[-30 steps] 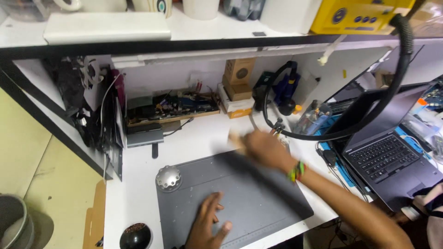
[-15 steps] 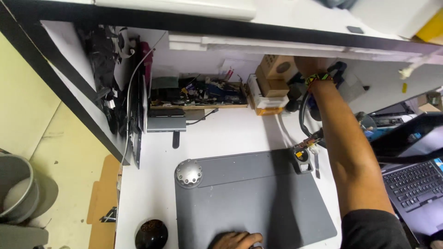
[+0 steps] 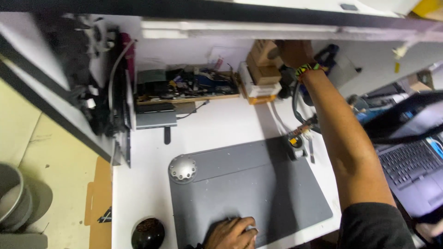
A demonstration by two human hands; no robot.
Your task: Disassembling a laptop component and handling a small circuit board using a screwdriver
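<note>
My right hand (image 3: 293, 53) reaches far back under the shelf, with a bright woven band on its wrist. Its fingers curl against a small stack of cardboard boxes (image 3: 262, 69) by the back wall. Whether it grips anything there is hidden. My left hand (image 3: 230, 233) lies palm down on the near edge of a grey work mat (image 3: 258, 184) with nothing in it. On the mat's far right corner, just left of my right forearm, sits a small yellow and black part (image 3: 295, 140).
A silver domed knob (image 3: 182, 168) sits on the mat's left corner and a black round object (image 3: 147, 233) at the desk's front. A wooden tray of tools (image 3: 184, 87) lines the back wall. An open laptop (image 3: 410, 161) is at right, a grey bin (image 3: 14, 198) on the floor at left.
My right hand rose from the mat's far edge to the cardboard boxes at the back. My left hand slid to the mat's near edge. The view shifted left and down.
</note>
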